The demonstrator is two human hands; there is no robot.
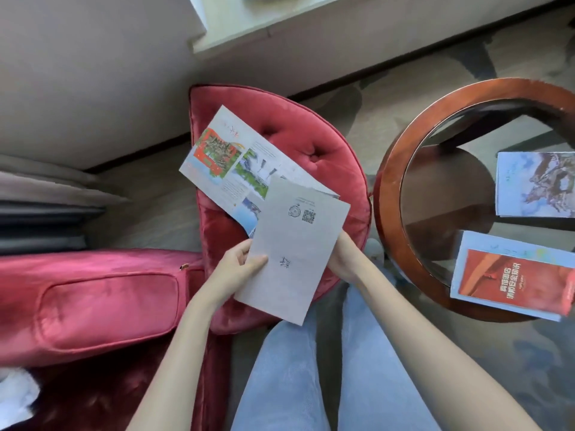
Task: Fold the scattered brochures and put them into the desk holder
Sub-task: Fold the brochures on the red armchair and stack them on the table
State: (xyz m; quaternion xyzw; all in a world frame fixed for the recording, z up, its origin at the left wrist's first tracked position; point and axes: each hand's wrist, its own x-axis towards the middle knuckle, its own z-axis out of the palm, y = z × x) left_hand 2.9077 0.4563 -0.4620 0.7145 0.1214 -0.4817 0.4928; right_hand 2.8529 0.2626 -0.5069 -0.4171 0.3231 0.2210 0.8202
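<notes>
A long brochure lies half unfolded over a red cushion (314,144). Its colourful open part (230,163) rests on the cushion; its grey folded panel (295,244) with a QR code is lifted toward me. My left hand (239,262) pinches the panel's left edge, thumb on top. My right hand (342,256) holds the right edge from beneath, mostly hidden by the paper. A red brochure (513,275) and a pale illustrated brochure (535,185) lie on the round glass table (392,169). No desk holder is in view.
A red velvet armrest (93,300) is at the left, with grey stacked cushions (46,206) behind it. My legs in blue jeans (311,368) are below. A pale wall and ledge (280,26) run along the back, with patterned carpet underfoot.
</notes>
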